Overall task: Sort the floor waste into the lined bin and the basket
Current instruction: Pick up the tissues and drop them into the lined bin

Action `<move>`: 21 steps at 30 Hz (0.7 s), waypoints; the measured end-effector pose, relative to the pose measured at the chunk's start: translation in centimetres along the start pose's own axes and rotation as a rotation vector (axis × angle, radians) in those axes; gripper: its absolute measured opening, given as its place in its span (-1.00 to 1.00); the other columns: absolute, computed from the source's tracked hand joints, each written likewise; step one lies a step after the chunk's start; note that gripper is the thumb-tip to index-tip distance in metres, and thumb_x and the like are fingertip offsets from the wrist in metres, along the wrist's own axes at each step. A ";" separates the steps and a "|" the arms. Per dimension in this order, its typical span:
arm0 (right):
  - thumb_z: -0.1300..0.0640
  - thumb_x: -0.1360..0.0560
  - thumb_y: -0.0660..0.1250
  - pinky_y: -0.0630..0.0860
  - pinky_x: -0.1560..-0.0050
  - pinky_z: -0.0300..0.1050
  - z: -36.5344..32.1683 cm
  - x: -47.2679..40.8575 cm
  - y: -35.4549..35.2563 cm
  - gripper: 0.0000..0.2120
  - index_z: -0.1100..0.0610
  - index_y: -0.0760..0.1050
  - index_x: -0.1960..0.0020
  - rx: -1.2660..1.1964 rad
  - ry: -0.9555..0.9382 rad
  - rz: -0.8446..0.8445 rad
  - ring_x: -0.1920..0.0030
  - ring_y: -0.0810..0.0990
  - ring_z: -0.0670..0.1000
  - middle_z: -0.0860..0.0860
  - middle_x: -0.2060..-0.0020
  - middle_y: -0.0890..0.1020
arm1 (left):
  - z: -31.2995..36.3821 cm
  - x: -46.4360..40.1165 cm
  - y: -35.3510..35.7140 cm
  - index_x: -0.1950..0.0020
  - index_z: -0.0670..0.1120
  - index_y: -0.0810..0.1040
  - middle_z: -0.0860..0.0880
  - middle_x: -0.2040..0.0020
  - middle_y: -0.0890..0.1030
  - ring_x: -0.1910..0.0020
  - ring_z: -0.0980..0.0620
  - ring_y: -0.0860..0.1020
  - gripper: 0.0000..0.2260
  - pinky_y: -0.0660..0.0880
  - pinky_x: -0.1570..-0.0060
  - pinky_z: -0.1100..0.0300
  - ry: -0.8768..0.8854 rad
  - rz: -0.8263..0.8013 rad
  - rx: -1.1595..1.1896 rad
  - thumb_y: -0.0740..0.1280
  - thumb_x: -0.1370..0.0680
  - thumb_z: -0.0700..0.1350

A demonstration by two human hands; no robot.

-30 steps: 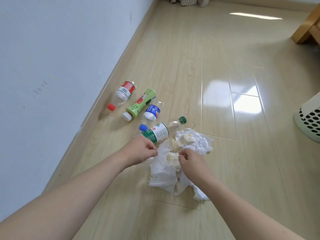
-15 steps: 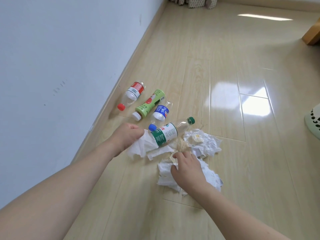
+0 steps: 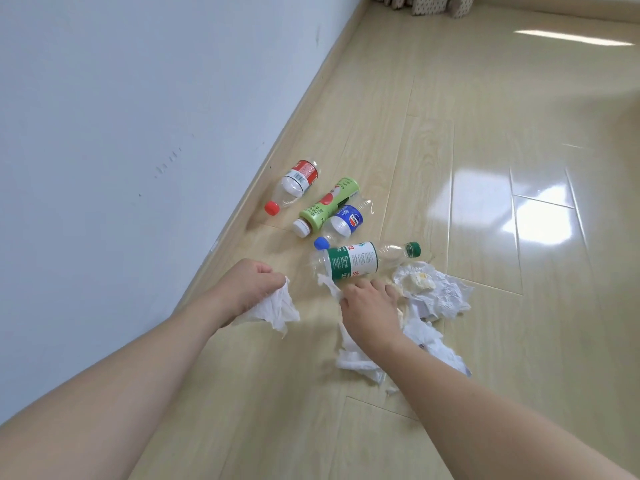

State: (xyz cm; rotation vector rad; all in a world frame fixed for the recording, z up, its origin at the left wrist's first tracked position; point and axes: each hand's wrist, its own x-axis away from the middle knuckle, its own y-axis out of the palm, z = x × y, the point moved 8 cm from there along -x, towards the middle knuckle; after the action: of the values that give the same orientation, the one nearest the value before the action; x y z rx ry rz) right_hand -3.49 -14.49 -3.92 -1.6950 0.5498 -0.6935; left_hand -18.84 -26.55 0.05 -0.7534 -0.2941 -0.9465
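My left hand (image 3: 250,285) grips a crumpled white tissue (image 3: 277,310) just above the floor, left of the waste pile. My right hand (image 3: 370,306) rests on the heap of white tissues (image 3: 438,299), its fingers pinching a strip of tissue (image 3: 328,285). A green-labelled clear bottle (image 3: 360,261) lies just beyond that hand. Behind it lie a blue-capped bottle (image 3: 343,223), a light green bottle (image 3: 327,207) and a red-capped bottle (image 3: 294,183). Neither bin nor basket shows.
A white wall (image 3: 121,116) with a wooden skirting runs along the left. Glossy wooden floor (image 3: 519,168) stretches away to the right and far side. Patterned fabric hangs at the top edge (image 3: 436,3).
My left hand pulled a tissue away from the pile to the left and lifted it. My right hand shifted forward onto the tissues near the green-labelled bottle. The view swung left; the basket left it.
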 end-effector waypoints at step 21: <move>0.25 -0.52 0.18 0.53 0.34 -0.10 33.9 18.3 -28.0 -0.80 0.19 0.58 0.13 -0.622 0.498 0.248 0.42 0.51 0.03 0.06 0.37 0.57 | 30.6 13.0 27.2 0.00 -0.38 0.56 -0.33 0.10 0.61 0.28 -0.18 0.66 -0.82 0.65 0.26 0.04 0.301 -0.477 0.416 0.20 -0.50 -0.51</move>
State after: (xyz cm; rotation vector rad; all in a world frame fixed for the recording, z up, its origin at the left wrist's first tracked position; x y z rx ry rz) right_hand 33.22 2.91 20.89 -1.9662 1.4184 -0.8161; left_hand 13.58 -3.66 16.55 -0.1495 -0.3983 -1.3757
